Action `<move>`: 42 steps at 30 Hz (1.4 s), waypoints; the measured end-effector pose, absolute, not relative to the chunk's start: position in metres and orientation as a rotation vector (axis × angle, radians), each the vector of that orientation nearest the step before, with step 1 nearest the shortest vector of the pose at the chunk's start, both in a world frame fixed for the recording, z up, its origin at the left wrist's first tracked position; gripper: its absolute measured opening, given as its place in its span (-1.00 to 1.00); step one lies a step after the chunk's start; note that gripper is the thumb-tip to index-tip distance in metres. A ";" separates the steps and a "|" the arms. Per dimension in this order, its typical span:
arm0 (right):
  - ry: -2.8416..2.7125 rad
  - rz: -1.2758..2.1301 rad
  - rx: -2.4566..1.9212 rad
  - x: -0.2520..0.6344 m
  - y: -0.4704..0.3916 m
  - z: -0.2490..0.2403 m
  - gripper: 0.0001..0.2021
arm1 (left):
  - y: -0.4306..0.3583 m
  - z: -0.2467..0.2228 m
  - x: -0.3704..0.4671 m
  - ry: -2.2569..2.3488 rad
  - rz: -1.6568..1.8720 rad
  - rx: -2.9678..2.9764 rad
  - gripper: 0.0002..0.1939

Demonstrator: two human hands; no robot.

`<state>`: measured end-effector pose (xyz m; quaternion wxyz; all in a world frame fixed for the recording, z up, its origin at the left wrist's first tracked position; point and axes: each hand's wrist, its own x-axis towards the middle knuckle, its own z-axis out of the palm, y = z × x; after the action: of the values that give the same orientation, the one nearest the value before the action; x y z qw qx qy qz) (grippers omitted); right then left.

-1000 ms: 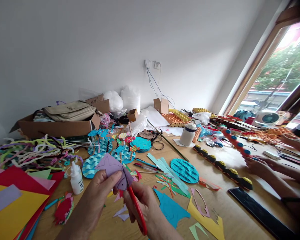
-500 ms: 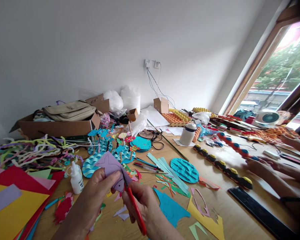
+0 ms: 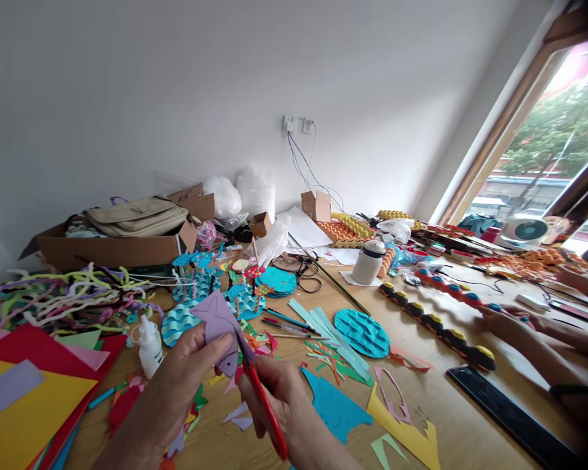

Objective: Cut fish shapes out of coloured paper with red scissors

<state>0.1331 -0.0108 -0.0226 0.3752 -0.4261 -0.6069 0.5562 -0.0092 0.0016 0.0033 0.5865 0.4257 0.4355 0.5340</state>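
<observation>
above the table [image 3: 225, 447], the left hand [image 3: 186, 369] pinches purple paper [image 3: 218, 326]; the right hand [image 3: 291, 398] grips red scissors [image 3: 266, 406] cutting it.

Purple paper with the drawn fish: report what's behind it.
Behind the purple paper, part of a round, light-blue, wavy-patterned disc shows past its left edge; whatever the paper itself covers can't be seen.

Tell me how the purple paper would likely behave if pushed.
The purple paper is probably very light, being a small thin sheet pinched in the left hand. It seems fairly stiff, as its upper corner stands out without drooping. A push might bend or tear it at the cut, where the red-handled scissors bite in.
</observation>
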 end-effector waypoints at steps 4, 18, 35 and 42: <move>-1.567 1.450 -1.062 0.135 -0.011 -0.020 -0.72 | 0.002 0.003 -0.007 1.035 1.264 1.000 -0.89; -1.585 1.413 -1.084 0.133 -0.010 -0.021 -0.76 | 0.000 0.005 -0.003 1.026 1.255 1.034 -0.88; -1.663 1.281 -1.173 0.133 -0.015 -0.007 -0.70 | -0.002 0.016 -0.001 1.089 1.258 1.044 -0.90; -1.660 1.303 -1.164 0.134 -0.014 -0.008 -0.66 | -0.001 0.015 0.000 1.130 1.302 1.031 -0.90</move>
<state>0.1341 -0.0139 -0.0075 0.3576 -0.4511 -0.6432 0.5049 -0.0003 -0.0009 0.0153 0.5366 0.4329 0.4747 0.5471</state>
